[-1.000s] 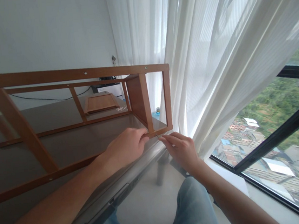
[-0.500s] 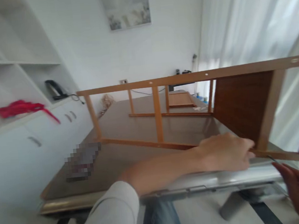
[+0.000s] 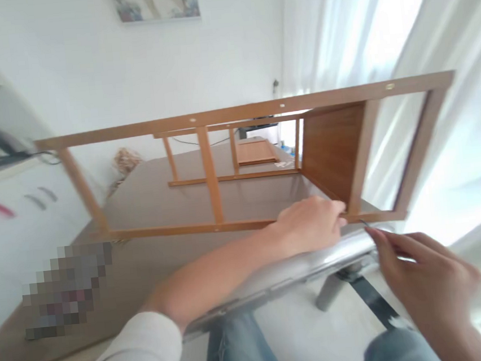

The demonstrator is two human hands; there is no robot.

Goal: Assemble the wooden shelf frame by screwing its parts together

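Note:
A wooden frame (image 3: 210, 175) with rails and uprights stands on its long side on the table. My left hand (image 3: 312, 222) is closed on its lower rail, close to where the brown panel (image 3: 333, 149) meets the frame. Just to the right, my right hand (image 3: 423, 265) pinches a thin metal rod (image 3: 364, 223), perhaps a hex key, between thumb and fingers. The rod's tip is at the underside of the lower rail, near the right upright; whether it sits in a hole I cannot tell. A second, similar wooden frame (image 3: 235, 177) joins the panel's far side.
The grey-brown table (image 3: 156, 274) has a rounded metallic front edge (image 3: 336, 250). A flat wooden panel piece (image 3: 256, 152) lies at the back. A blurred-out item (image 3: 72, 287) lies at the left. White cabinets (image 3: 10, 225) stand left, white curtains (image 3: 445, 144) hang right.
The view has swung to the right and down, so the frame sits further left in the picture. Both hands stay at the lower rail; more of my right hand shows.

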